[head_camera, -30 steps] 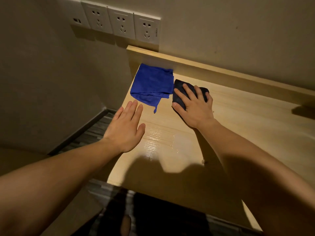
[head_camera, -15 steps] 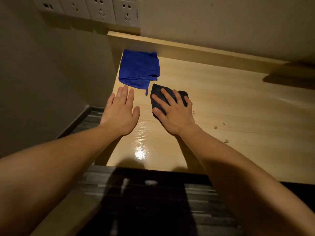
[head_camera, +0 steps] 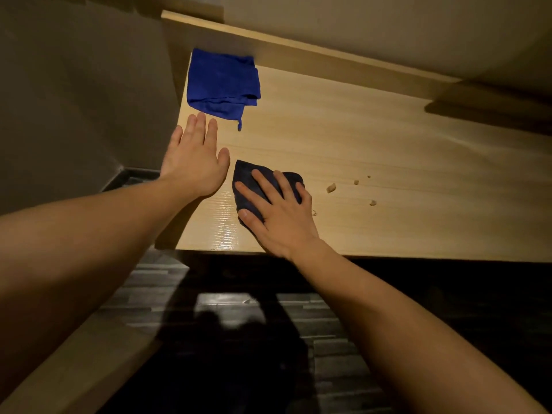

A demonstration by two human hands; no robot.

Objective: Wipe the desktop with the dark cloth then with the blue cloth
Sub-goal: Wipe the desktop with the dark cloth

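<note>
Dark cloth (head_camera: 259,186) is down flat on the worktop (head_camera: 388,150), bunched under the right hand (head_camera: 277,215), which presses on it with fingers spread, palm on top, no pinch, an open flat grip pinning the fabric near the front edge. Just left of that grip, the left hand (head_camera: 195,162) lies open and flat on the worktop, fingers together, holding nothing, its thumb close to the cloth's corner but apart from it. Beyond the left fingertips, further from the person, sits the blue cloth (head_camera: 222,83), folded, in the far left corner against the raised back ledge (head_camera: 328,59), a small tab hanging off its near edge. Off to the right of the pressing grip, a few pale crumbs (head_camera: 331,188) lie scattered on the wood. A glossy, wet-looking streak (head_camera: 225,227) shines just beside the right thumb. Below the front edge, dark striped floor (head_camera: 328,339) and the person's shadow
</note>
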